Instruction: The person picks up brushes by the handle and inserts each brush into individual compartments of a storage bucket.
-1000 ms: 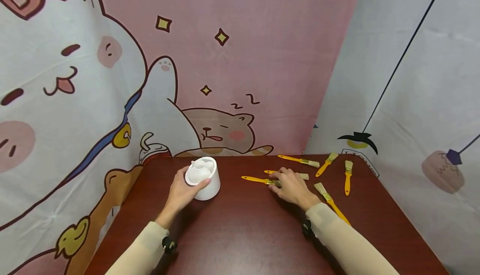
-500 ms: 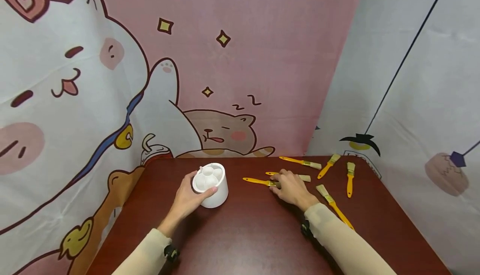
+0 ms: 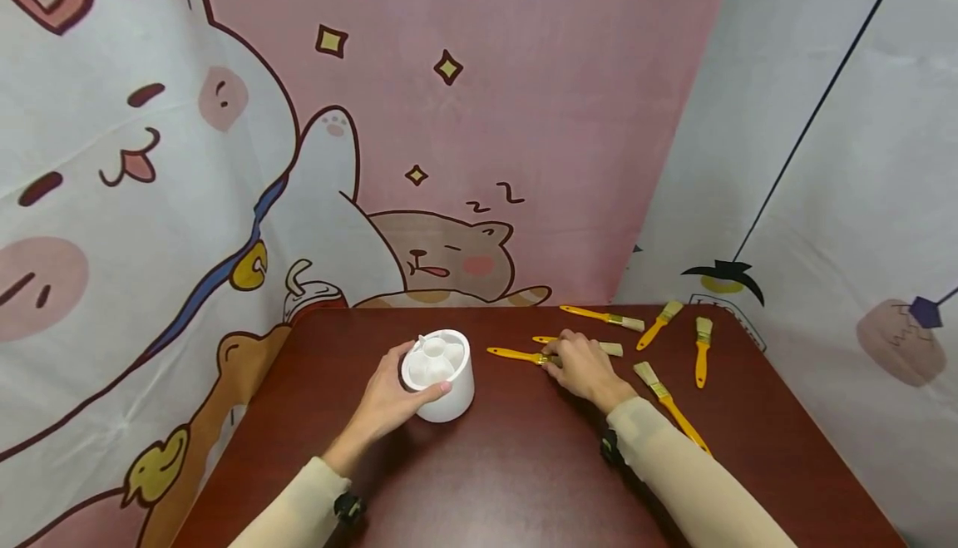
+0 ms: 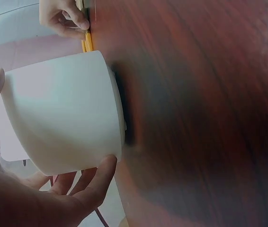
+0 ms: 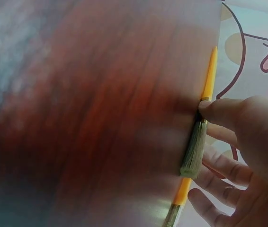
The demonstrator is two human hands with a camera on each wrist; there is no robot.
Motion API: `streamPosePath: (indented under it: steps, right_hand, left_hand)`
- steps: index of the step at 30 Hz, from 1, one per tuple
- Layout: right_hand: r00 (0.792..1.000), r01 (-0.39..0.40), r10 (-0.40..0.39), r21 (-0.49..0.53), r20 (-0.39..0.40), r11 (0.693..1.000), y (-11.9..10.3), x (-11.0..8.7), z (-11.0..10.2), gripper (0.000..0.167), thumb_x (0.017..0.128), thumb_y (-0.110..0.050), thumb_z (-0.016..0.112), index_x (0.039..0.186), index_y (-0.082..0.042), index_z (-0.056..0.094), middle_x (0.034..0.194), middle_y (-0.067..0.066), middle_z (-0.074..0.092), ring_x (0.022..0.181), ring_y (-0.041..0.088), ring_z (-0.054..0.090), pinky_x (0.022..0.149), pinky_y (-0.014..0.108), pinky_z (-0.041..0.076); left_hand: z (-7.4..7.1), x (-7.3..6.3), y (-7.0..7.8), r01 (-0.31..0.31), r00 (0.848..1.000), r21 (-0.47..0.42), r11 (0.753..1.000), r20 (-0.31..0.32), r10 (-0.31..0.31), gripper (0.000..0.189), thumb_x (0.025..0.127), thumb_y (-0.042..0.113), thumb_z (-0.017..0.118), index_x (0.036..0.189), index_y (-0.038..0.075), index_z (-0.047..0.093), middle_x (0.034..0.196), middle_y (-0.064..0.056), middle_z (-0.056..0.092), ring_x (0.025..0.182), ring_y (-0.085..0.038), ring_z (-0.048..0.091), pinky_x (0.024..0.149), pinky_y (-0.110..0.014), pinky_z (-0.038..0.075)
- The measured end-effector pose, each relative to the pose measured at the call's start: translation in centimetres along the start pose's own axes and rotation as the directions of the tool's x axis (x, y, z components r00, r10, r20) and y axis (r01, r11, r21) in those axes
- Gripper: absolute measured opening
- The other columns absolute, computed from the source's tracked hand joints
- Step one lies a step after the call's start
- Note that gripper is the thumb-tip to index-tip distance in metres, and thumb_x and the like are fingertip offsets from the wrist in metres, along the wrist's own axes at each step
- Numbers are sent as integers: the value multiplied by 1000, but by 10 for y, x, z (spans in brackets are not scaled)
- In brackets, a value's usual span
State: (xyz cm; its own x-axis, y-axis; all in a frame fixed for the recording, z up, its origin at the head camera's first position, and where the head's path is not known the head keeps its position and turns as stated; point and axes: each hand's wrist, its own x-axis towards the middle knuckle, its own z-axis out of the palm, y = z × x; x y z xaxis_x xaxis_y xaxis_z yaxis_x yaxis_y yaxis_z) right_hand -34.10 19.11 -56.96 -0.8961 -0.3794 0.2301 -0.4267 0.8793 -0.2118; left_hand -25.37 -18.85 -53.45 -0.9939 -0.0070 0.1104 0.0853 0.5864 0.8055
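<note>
My left hand (image 3: 387, 402) grips a white round container (image 3: 455, 398) whose top is split into several compartments. In the left wrist view the thumb lies on one side of the container (image 4: 67, 113) and curled fingers on the other; a dark shadow lies by its base. Over on the right, my right hand (image 3: 587, 369) pinches a yellow-handled paintbrush (image 3: 512, 354) near its metal collar, and its bristles (image 5: 194, 146) show in the right wrist view. Just behind that hand lies another paintbrush (image 3: 609, 349), partly hidden by the fingers.
Several more yellow paintbrushes lie on the dark red table (image 3: 479, 481): one brush (image 3: 602, 316) at the back edge, others to the right, and one brush (image 3: 674, 409) beside the right forearm. A cartoon-printed cloth (image 3: 561, 116) hangs behind the table.
My left hand has brought the white container to the right and a little nearer, towards the brushes. My right hand has stayed at the same paintbrush. The head view has shifted slightly.
</note>
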Motion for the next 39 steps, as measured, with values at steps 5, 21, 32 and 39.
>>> streamPosePath:
  steps: [5, 21, 32, 39]
  right_hand:
    - [1000, 8, -8, 18, -5, 1000, 0, 1, -1, 23, 103, -24, 91, 123, -11, 89, 116, 11, 80, 95, 29, 76, 80, 50, 67]
    - [1000, -27, 26, 56, 10, 998, 1, 7, -1, 23, 102, -22, 93, 122, -10, 87, 113, 9, 80, 93, 27, 78, 80, 49, 68]
    - [999, -52, 51, 69, 15, 996, 0, 9, -1, 18, 100, -21, 95, 114, -14, 85, 108, 6, 81, 90, 24, 78, 83, 50, 67]
    - [996, -86, 84, 127, 22, 988, -2, 9, -1, 20, 99, -18, 96, 114, -14, 83, 110, 5, 84, 94, 24, 81, 86, 50, 68]
  left_hand:
    - [3, -4, 4, -8, 1000, 9, 1000, 12, 7, 109, 84, 54, 104, 171, 13, 52, 164, -15, 65, 147, -36, 66, 123, -60, 52]
    - [17, -17, 18, -87, 992, 23, 996, 95, 84, 113, 81, 60, 103, 172, 16, 52, 163, -11, 65, 144, -30, 67, 120, -57, 54]
    - [29, -26, 33, -149, 976, 11, 989, 162, 146, 115, 80, 61, 104, 172, 14, 53, 159, -9, 66, 143, -29, 66, 118, -55, 54]
    - [33, -30, 35, -170, 970, 8, 985, 177, 166, 115, 80, 62, 103, 172, 14, 53, 160, -10, 66, 142, -30, 67, 117, -54, 55]
